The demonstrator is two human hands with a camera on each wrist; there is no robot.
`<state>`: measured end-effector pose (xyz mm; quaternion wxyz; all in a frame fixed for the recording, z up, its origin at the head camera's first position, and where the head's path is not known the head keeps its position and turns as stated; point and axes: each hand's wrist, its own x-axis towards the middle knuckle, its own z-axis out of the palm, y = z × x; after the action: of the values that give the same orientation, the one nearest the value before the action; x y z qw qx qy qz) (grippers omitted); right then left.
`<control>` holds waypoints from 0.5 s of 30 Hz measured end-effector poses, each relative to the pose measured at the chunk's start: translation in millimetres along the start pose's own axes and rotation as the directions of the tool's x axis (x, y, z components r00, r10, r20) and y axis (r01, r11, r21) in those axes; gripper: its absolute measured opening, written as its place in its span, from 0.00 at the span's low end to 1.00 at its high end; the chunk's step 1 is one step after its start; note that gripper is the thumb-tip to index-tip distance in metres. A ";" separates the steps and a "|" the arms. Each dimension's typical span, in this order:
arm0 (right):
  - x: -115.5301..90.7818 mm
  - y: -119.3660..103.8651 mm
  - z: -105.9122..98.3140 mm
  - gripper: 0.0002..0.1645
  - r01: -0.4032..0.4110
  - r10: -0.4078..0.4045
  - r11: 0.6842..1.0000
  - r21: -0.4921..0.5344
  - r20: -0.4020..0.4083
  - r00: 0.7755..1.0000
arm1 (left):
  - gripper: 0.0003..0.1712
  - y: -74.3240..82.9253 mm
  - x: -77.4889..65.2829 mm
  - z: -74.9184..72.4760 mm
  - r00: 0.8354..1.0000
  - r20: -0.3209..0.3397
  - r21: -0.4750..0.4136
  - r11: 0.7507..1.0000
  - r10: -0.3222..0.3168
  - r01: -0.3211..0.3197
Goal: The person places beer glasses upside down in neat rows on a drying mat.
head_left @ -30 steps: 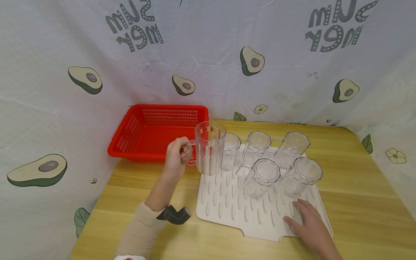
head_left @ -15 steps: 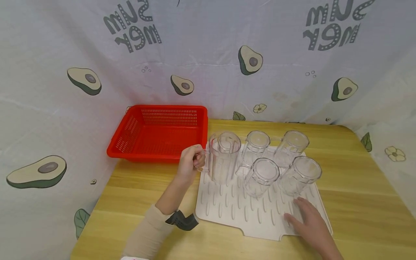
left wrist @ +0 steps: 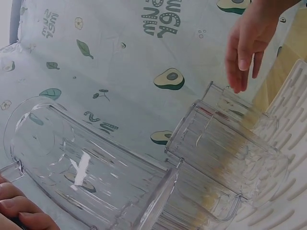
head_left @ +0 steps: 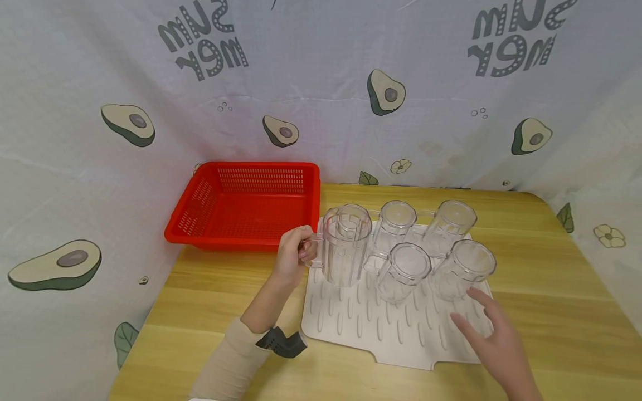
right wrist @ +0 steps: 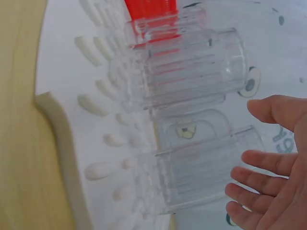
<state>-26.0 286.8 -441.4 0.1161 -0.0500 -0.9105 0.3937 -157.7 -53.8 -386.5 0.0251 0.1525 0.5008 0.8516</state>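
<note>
My left hand (head_left: 293,253) grips a clear ribbed mug (head_left: 345,256) by its handle, fingers curled round it. It is held over the left part of the white ridged drying mat (head_left: 346,323), in front of another clear mug seen through it. In the left wrist view the held mug (left wrist: 96,163) fills the lower left, its handle by my fingers. My right hand (head_left: 499,342) holds nothing, with thumb and fingers spread beside the front right upturned mug (head_left: 463,270). The right wrist view shows the fingers (right wrist: 256,196) close to a mug (right wrist: 206,172).
Other clear mugs stand bottom up on the mat, including a front middle mug (head_left: 403,273), a back middle mug (head_left: 395,228) and a back right mug (head_left: 450,228). A red basket (head_left: 241,236) stands at the back left of the wooden table (head_left: 567,312). A printed cloth (head_left: 326,128) hangs behind.
My left hand has moved the mug rightward and lower, from beside the basket to over the mat's left part. My right hand has shifted right and slightly up, off the mat's front corner.
</note>
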 end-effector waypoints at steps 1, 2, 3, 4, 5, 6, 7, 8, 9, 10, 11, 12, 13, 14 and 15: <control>0.1 -3.9 -1.4 0.34 0.011 -0.011 1.000 0.004 -0.022 1.000 | 0.21 -0.1 -0.1 0.1 1.000 0.002 -0.002 1.000 0.001 -0.001; 0.5 -7.5 -2.4 0.34 0.029 -0.028 0.999 0.024 -0.042 0.999 | 0.21 -0.2 -0.2 0.2 1.000 0.001 -0.002 1.000 -0.001 0.001; 0.8 -11.1 -3.6 0.33 0.045 -0.043 0.998 0.034 -0.061 0.997 | 0.21 -0.4 -0.3 0.3 1.000 0.001 -0.003 1.000 0.000 0.000; 1.0 -15.0 -4.8 0.33 0.057 -0.054 0.997 0.045 -0.076 0.996 | 0.21 -0.7 -0.4 0.2 1.000 0.002 -0.005 1.000 0.000 0.000; 1.1 -18.6 -5.8 0.33 0.068 -0.064 0.996 0.049 -0.090 0.994 | 0.21 -1.1 -0.4 0.3 1.000 0.003 -0.006 1.000 0.001 -0.001; 1.2 -22.3 -6.8 0.33 0.081 -0.075 0.995 0.054 -0.100 0.992 | 0.21 -1.4 -0.5 0.4 1.000 0.003 -0.006 1.000 0.000 0.000; 1.4 -25.7 -7.6 0.33 0.094 -0.088 0.994 0.058 -0.108 0.990 | 0.21 -1.8 -0.6 0.3 1.000 0.004 -0.005 1.000 0.000 0.000; 1.9 -29.1 -8.3 0.33 0.109 -0.102 0.992 0.060 -0.116 0.988 | 0.21 -2.1 -0.6 0.4 1.000 0.003 -0.004 1.000 -0.002 0.002; 2.1 -32.5 -9.1 0.33 0.122 -0.115 0.991 0.059 -0.123 0.986 | 0.21 -2.4 -0.7 0.4 1.000 0.003 -0.007 1.000 -0.003 0.003; 2.8 -35.8 -9.5 0.33 0.138 -0.129 0.988 0.064 -0.130 0.983 | 0.21 -2.5 -0.8 0.5 1.000 0.004 -0.007 1.000 -0.003 0.003; 3.6 -39.2 -9.8 0.33 0.153 -0.143 0.986 0.066 -0.134 0.981 | 0.21 -2.5 -0.7 0.8 1.000 0.002 -0.008 1.000 -0.005 0.005; 4.6 -42.7 -9.9 0.33 0.169 -0.158 0.983 0.069 -0.138 0.978 | 0.21 -2.5 -0.7 0.8 1.000 0.001 -0.008 1.000 -0.005 0.005; 5.7 -46.1 -10.1 0.34 0.185 -0.173 0.980 0.074 -0.141 0.975 | 0.21 -2.4 -0.8 0.9 1.000 0.002 -0.009 1.000 -0.005 0.005; 7.1 -49.7 -10.0 0.34 0.203 -0.191 0.976 0.079 -0.144 0.971 | 0.21 -2.3 -0.9 0.9 1.000 0.002 -0.011 1.000 -0.003 0.004; 8.6 -53.3 -9.7 0.34 0.221 -0.207 0.972 0.086 -0.146 0.967 | 0.21 -2.2 -0.9 0.9 1.000 0.003 -0.011 1.000 -0.002 0.002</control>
<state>-31.9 258.7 -394.7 0.2220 0.0278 -0.8795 0.4201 -156.8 -52.1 -388.3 0.0277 0.1533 0.4963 0.8540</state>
